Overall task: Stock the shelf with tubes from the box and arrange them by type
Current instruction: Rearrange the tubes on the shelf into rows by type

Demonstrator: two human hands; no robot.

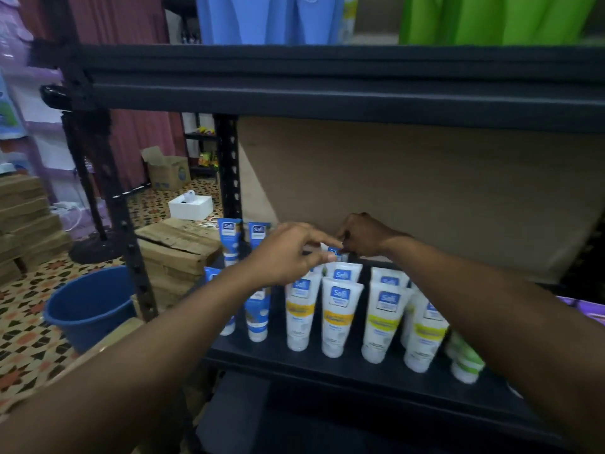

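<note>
Tubes stand cap-down in rows on the black shelf (327,371): blue tubes (257,317) at the left, white tubes with orange bands (339,317) in the middle, yellow-green banded tubes (381,322) to the right, and green tubes (465,360) at the far right. Both hands reach to the back of the orange row. My left hand (288,253) and my right hand (363,235) pinch the top of a white tube (334,252) standing there. Its lower part is hidden behind the front tubes.
A brown backboard (425,191) closes the shelf's rear, and a black upper shelf (327,90) hangs overhead. Left of the rack post (131,257) stand a blue bucket (88,306) and cardboard boxes (176,247) on a patterned tile floor.
</note>
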